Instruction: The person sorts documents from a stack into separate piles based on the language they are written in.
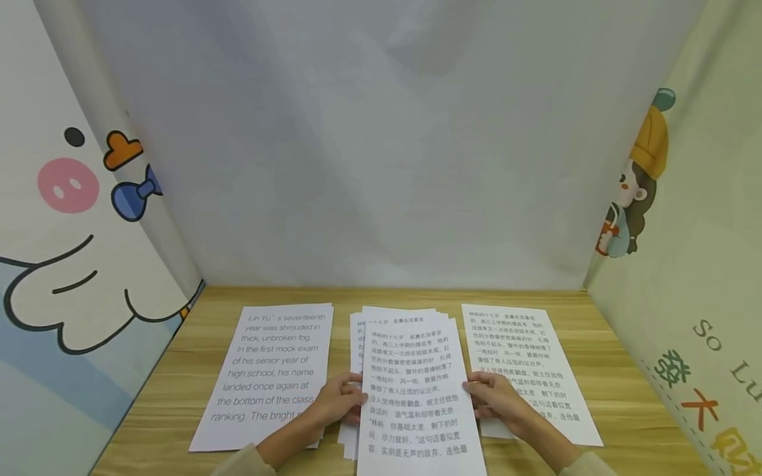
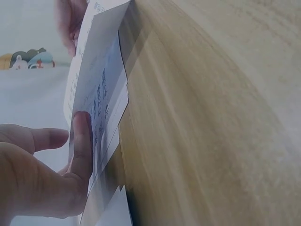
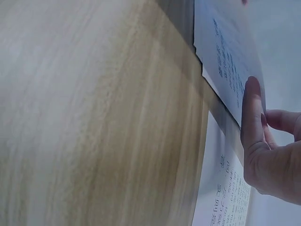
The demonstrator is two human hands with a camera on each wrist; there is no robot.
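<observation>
A printed sheet of paper [image 1: 413,396] with Chinese text is held up in the middle, tilted above the table. My left hand [image 1: 336,400] pinches its left edge, and my right hand [image 1: 497,400] pinches the right edge. In the left wrist view the left hand [image 2: 42,183] has its thumb and fingers on opposite faces of the sheet. The right wrist view shows the right hand [image 3: 275,160] gripping likewise. Beneath it lie several uneven sheets [image 1: 356,347], mostly hidden by the held one.
English-text paper [image 1: 268,370] lies on the left of the wooden table [image 1: 161,396]. On the right is Chinese-text paper [image 1: 512,344], partly covered by the right hand. A pale wall [image 1: 381,165] rises behind, with cartoon-printed panels on both sides.
</observation>
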